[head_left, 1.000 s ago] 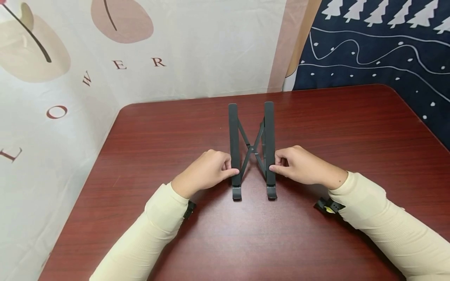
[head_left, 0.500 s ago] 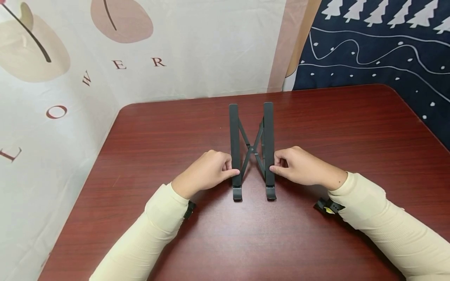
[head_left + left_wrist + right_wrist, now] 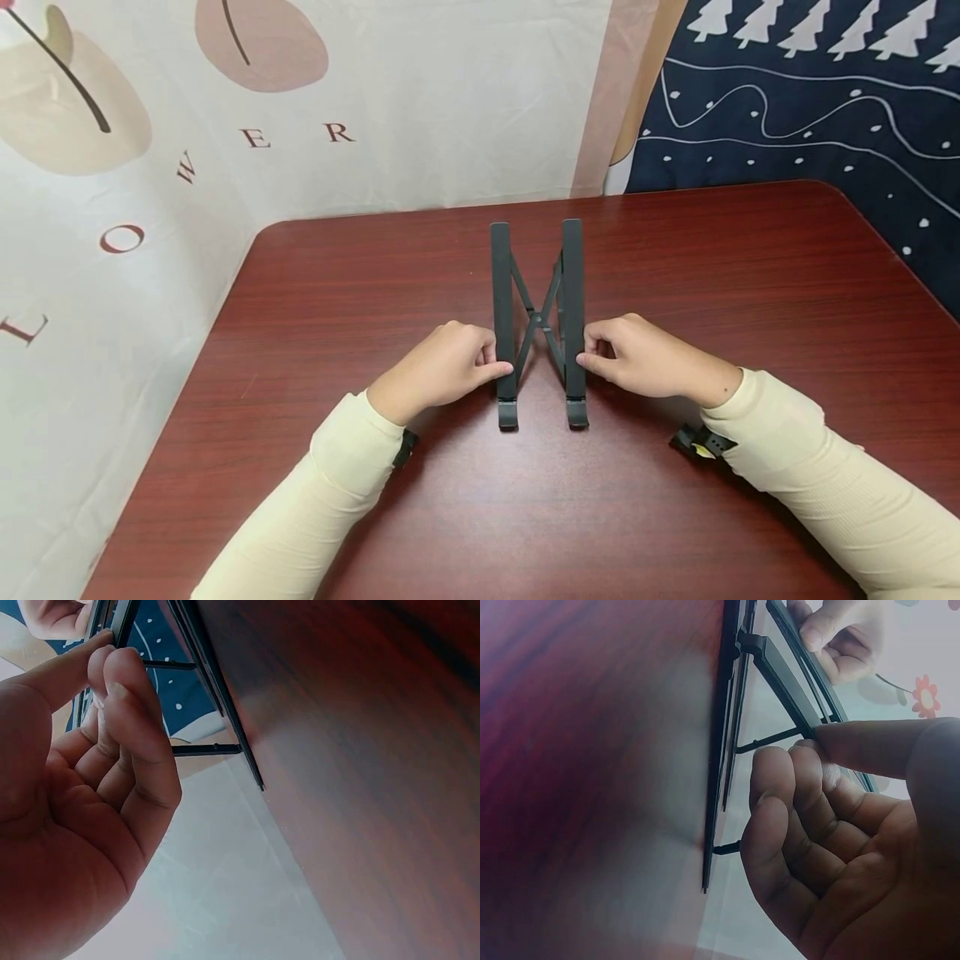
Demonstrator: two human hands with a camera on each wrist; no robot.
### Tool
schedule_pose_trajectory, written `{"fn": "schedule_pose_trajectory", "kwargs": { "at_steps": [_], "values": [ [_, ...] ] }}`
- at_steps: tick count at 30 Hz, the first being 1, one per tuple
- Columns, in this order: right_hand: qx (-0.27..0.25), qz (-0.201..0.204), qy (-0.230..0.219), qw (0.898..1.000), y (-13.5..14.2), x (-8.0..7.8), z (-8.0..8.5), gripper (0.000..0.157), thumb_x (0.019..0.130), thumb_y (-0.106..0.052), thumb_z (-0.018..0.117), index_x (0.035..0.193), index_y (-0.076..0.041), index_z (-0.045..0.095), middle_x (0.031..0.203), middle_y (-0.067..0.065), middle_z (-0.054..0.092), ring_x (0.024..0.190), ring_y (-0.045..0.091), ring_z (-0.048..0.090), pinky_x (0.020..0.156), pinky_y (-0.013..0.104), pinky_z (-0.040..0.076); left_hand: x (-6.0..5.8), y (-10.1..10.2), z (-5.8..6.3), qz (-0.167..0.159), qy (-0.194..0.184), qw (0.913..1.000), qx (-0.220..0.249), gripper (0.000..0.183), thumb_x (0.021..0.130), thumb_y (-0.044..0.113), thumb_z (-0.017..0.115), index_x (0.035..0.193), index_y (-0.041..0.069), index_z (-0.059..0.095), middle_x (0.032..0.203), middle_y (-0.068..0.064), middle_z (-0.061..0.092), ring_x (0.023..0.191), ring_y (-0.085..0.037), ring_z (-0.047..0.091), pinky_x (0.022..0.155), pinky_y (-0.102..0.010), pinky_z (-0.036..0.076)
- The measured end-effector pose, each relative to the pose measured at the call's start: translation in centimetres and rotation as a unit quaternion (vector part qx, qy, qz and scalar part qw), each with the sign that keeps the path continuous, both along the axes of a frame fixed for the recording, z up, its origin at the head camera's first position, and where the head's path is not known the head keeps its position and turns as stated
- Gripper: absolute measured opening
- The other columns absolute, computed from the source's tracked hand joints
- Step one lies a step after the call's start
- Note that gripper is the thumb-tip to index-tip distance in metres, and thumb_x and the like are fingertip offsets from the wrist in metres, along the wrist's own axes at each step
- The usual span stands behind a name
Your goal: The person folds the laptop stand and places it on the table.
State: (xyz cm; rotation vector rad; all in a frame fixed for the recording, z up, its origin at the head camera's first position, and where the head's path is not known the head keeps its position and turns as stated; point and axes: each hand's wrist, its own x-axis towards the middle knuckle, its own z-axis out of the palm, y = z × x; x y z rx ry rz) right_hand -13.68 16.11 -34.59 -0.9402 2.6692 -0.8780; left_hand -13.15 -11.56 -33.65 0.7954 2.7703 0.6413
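Observation:
A black folding laptop stand (image 3: 502,300) stands on the table in the head view, its two long arms side by side and joined by crossed bars. My left hand (image 3: 441,367) pinches the left arm near its lower end, thumb on top and fingers curled against the outer side. On the opposite side, my right hand (image 3: 643,354) pinches the right arm at about the same height. Small hooked lips stick out at the near ends of both arms. In the right wrist view the raised arm of the stand (image 3: 784,682) slants up from the base rail lying on the table.
The dark red wooden table (image 3: 360,267) reaches back to a pale printed cloth (image 3: 450,100) with letters. A navy cloth (image 3: 787,125) with white trees hangs at the right. Dark straps (image 3: 701,442) show under the cream sleeves.
The two long arms of the stand have come slightly closer together. Both hands keep their grip, the left shifting a touch to the right.

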Motion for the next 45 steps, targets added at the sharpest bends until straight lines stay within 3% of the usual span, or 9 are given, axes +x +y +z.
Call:
{"fn": "schedule_pose_trajectory", "kwargs": {
  "at_steps": [23,45],
  "values": [
    [0.002,0.008,-0.002,1.000,-0.21,0.30,0.11,0.028,0.095,-0.014,0.067,0.071,-0.016,0.054,0.058,-0.008,0.047,0.051,0.002,0.041,0.052,0.022,0.038,0.42,0.34,0.31,0.012,-0.029,0.9995,0.007,0.032,0.095,0.030,0.067,0.068,0.016,0.058,0.052,0.007,0.045,0.047,-0.007,0.039,0.053,-0.024,0.035],
    [0.001,0.008,-0.002,1.000,-0.38,0.45,0.08,0.028,0.094,-0.013,0.068,0.070,-0.017,0.055,0.058,-0.009,0.048,0.051,0.002,0.042,0.052,0.022,0.038,0.49,0.45,0.22,-0.006,-0.031,0.9995,-0.003,0.027,0.095,0.026,0.068,0.070,0.018,0.059,0.056,0.006,0.053,0.049,-0.007,0.046,0.055,-0.025,0.040]
  ]
}}
